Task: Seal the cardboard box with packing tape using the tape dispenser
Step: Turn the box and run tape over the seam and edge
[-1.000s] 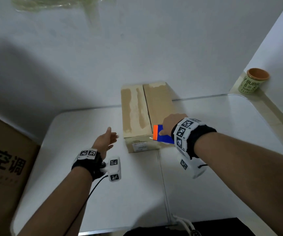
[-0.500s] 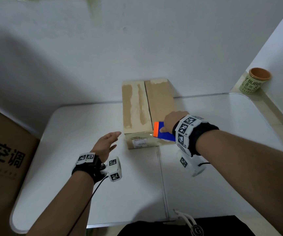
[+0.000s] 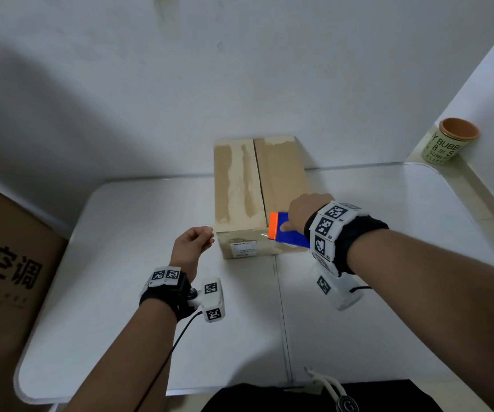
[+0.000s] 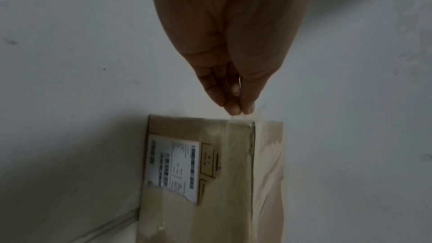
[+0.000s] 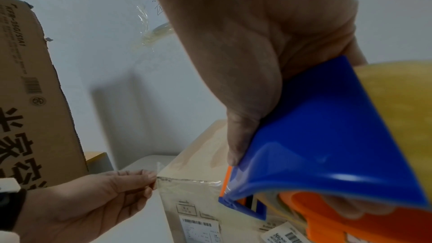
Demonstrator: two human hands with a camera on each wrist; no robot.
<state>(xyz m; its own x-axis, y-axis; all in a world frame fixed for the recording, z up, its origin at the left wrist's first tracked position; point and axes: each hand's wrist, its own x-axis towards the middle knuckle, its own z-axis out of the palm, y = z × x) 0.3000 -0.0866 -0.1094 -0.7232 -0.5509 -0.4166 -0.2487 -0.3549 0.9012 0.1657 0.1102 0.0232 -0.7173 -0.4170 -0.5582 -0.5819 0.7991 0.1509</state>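
- The cardboard box [image 3: 257, 197] stands on the white bench [image 3: 121, 307], ahead of both hands, its top flaps closed along a centre seam running away from the person.
- The right hand [image 3: 303, 215] is wrapped round the blue and orange tape dispenser [image 3: 284, 230], thumb on its blue hood, with the orange cutter end held against the box's near top edge.
- The left hand [image 5: 112, 188] pinches the free end of the clear packing tape [image 5: 189, 181] between thumb and fingertips, just off the box's near left corner; the strip lies across the near edge toward the dispenser.
- The tape looks thin, limp and sticky, so it will likely curl or cling to itself if slack; best kept taut, held only at the very end.
- The dispenser is rigid plastic and probably light; a full grip over the hood and roll suits pressing it down.
- The box looks stiff but light, so it may slide on the smooth bench under a pull.
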